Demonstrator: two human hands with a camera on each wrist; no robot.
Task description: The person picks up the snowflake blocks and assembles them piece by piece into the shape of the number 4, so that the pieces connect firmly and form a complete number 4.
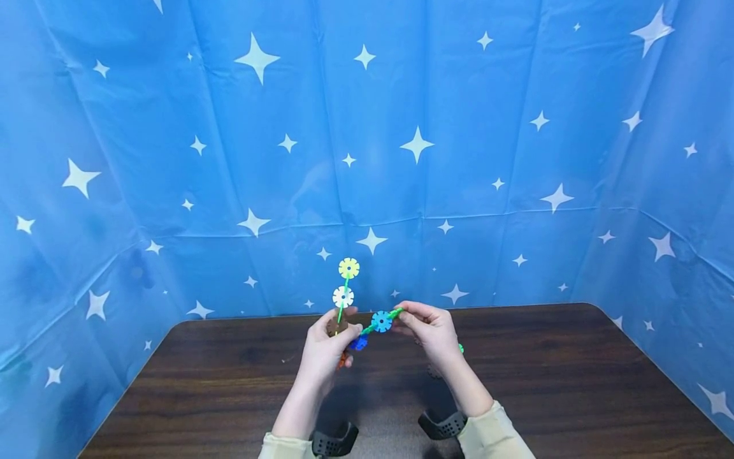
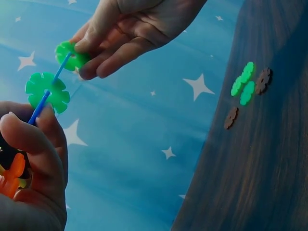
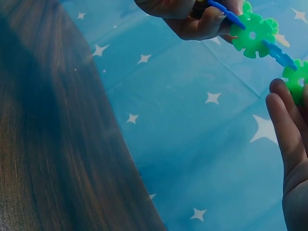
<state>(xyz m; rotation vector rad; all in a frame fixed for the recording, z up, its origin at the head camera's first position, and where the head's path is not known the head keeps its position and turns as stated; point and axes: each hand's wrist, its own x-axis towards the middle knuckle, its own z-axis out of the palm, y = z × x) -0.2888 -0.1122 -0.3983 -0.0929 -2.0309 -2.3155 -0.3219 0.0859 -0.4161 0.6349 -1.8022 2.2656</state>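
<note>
- One multicoloured chain of notched plastic discs above brown tabletop, towards far edge
- Left hand clamped on dark-blue disc
- Right hand pinching green end disc

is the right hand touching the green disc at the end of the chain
Touching: the left wrist view shows the right hand pinching the green disc, with the thumb on its edge.

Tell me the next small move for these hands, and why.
Probably press the green end disc firmly into the light blue disc: the two meet, the right hand pinches the green one, and the left hand holds the chain.
</note>
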